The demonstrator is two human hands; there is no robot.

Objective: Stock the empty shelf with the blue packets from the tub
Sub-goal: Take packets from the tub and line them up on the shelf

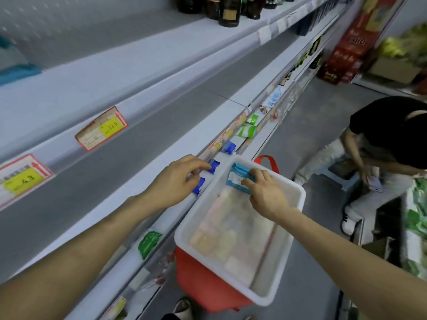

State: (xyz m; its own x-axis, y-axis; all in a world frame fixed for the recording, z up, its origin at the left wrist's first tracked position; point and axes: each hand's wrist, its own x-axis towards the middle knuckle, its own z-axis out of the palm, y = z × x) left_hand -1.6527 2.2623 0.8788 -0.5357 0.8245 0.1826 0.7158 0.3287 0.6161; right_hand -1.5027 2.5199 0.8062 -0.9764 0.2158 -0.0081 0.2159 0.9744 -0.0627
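Observation:
A white tub (295,229) sits on a red crate beside the shelving, with pale packets on its floor. My right hand (265,192) reaches into its far end and grips a light-blue packet (238,179). My left hand (178,179) is over the edge of the lower shelf (161,213), its fingers pinching a dark-blue packet (213,166). Another dark-blue packet (199,185) shows just below that hand, partly hidden by it. A further blue packet (229,147) stands farther along the same shelf.
Empty grey shelves (97,172) with price tags (101,128) run along the left. Green packets (149,243) sit on lower shelves. A red crate (203,280) holds up the tub. A crouching person (379,158) occupies the aisle on the right, near cartons (346,54).

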